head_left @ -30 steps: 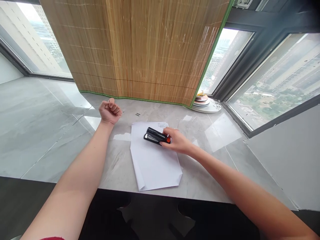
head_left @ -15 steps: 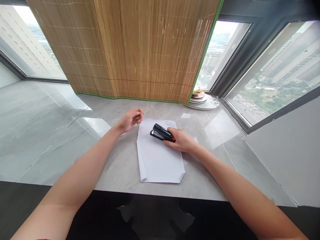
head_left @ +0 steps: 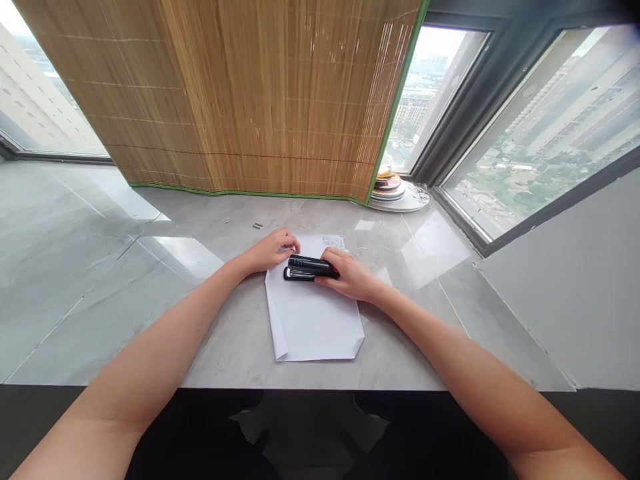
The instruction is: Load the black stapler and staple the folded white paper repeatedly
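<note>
A black stapler (head_left: 305, 267) with a red end lies across the top of a white sheet of paper (head_left: 313, 313) on the grey marble counter (head_left: 210, 333). My right hand (head_left: 350, 273) grips the stapler's right end. My left hand (head_left: 273, 248) rests on the paper's top left corner, its fingers touching the paper right beside the stapler's front. The sheet's lower corners are folded in.
A small strip of staples (head_left: 257, 226) lies on the counter beyond my left hand. A bamboo blind (head_left: 260, 100) hangs behind. A stack of plates (head_left: 393, 190) stands at the back right corner by the windows. The counter's front edge is near me.
My left hand came from the far left over to the paper's top left corner. My right hand turned the stapler so it lies level across the sheet's top.
</note>
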The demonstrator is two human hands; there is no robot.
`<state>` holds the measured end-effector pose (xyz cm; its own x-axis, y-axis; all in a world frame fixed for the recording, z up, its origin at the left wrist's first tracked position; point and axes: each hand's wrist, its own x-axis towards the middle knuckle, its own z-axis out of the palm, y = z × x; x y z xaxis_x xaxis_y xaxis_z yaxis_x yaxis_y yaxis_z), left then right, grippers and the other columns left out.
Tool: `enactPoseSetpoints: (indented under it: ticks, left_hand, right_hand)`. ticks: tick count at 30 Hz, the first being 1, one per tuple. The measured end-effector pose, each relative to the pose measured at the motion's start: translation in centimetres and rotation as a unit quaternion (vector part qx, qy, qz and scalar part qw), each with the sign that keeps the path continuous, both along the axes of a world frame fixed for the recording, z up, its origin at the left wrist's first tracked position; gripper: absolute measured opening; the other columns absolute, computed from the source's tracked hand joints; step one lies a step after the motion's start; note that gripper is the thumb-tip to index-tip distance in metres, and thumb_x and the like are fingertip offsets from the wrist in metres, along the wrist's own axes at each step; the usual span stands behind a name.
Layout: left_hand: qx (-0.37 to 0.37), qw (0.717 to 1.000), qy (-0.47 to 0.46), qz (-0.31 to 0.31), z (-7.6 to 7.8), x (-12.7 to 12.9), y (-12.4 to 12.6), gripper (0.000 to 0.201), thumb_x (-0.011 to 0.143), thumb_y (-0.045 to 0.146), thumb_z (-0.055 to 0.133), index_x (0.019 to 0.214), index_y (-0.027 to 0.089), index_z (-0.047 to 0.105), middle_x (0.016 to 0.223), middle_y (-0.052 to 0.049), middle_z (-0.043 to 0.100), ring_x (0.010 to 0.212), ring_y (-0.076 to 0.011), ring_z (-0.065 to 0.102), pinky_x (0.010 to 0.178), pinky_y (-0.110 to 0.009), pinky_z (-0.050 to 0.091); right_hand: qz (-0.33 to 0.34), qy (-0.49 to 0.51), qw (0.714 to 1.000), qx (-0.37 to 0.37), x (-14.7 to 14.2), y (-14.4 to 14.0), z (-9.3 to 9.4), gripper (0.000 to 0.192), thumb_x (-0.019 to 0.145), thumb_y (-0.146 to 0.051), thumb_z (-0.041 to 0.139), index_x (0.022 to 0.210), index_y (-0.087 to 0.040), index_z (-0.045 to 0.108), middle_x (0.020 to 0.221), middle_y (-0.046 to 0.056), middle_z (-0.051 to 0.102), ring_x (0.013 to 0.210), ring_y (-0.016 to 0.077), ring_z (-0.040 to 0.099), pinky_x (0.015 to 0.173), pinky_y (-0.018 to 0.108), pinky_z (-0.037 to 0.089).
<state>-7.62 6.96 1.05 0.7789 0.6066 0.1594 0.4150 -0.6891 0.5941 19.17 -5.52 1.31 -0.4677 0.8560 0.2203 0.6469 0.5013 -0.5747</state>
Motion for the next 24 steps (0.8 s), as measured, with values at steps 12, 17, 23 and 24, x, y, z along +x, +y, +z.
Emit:
enactPoseSetpoints:
  ticks: [12, 17, 23, 24]
  left_hand:
    - [0.003, 1.0, -0.005, 0.002, -0.3, 0.1, 0.0, 0.026, 0.098, 0.029, 0.056, 0.107, 0.022, 0.08, 0.11, -0.008, 0.066, 0.107, -0.0257, 0.064, 0.096, -0.038, 0.05]
    - [0.0, 1.0, -0.003, 0.01, -0.2, 0.1, -0.1, 0.026, 0.097, 0.03, 0.056, 0.106, 0.021, 0.08, 0.109, -0.008, 0.067, 0.105, -0.0253, 0.065, 0.093, -0.038, 0.05]
    - [-0.037, 0.998, -0.023, 0.041, 0.0, 0.0, -0.1, 0.024, 0.095, 0.032, 0.061, 0.105, 0.021, 0.08, 0.113, -0.008, 0.069, 0.1, -0.0234, 0.065, 0.093, -0.037, 0.052]
    - [-0.038, 0.998, -0.027, 0.052, 0.0, 0.0, -0.1, 0.024, 0.095, 0.032, 0.061, 0.105, 0.021, 0.08, 0.115, -0.009, 0.069, 0.101, -0.0234, 0.065, 0.094, -0.037, 0.052]
  right_hand:
    - [-0.007, 0.045, 0.999, -0.002, 1.5, 0.8, -0.3, 0.017, 0.096, -0.037, 0.071, 0.097, -0.022, 0.061, 0.102, 0.006, 0.064, 0.093, 0.0234, 0.06, 0.084, 0.036, 0.048]
    - [-0.003, 0.093, 0.995, 0.046, 2.5, 0.7, 0.2, 0.029, 0.093, -0.036, 0.077, 0.118, -0.023, 0.071, 0.106, 0.006, 0.071, 0.09, 0.0215, 0.064, 0.083, 0.036, 0.051]
    - [-0.037, 0.168, 0.977, 0.127, 3.9, 0.1, 1.1, 0.022, 0.089, -0.015, 0.059, 0.075, -0.023, 0.073, 0.077, 0.002, 0.068, 0.07, 0.0168, 0.058, 0.067, 0.033, 0.045]
    - [-0.034, 0.166, 0.978, 0.124, 3.9, 0.0, 1.1, 0.021, 0.087, -0.015, 0.059, 0.072, -0.023, 0.072, 0.074, 0.002, 0.067, 0.067, 0.016, 0.056, 0.065, 0.033, 0.043]
